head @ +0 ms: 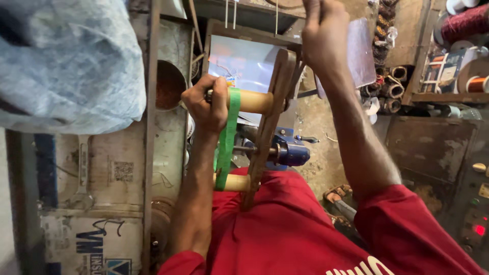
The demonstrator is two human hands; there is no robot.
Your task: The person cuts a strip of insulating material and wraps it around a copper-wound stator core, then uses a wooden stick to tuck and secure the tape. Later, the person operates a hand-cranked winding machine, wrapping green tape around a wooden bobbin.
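A wooden winding former (pixel 268 127) with two pale round pegs stands before me, mounted on a blue machine (pixel 287 148). A green tape band (pixel 227 137) loops around both pegs. My left hand (pixel 206 104) grips the end of the upper peg (pixel 254 102), fingers against the green band. My right hand (pixel 323 33) is raised above the former with closed fingers, pinching thin wire or thread near the top edge; the strand itself is hard to see. The lower peg (pixel 235 183) sits just above my red shirt.
A blue-grey cloth bundle (pixel 66 66) lies at upper left over cardboard boxes (pixel 97 203). A round tin of copper wire (pixel 169 85) sits left of the former. Copper coils and wire spools (pixel 389 86) crowd shelves at right. A control panel with a red light (pixel 479 229) is at lower right.
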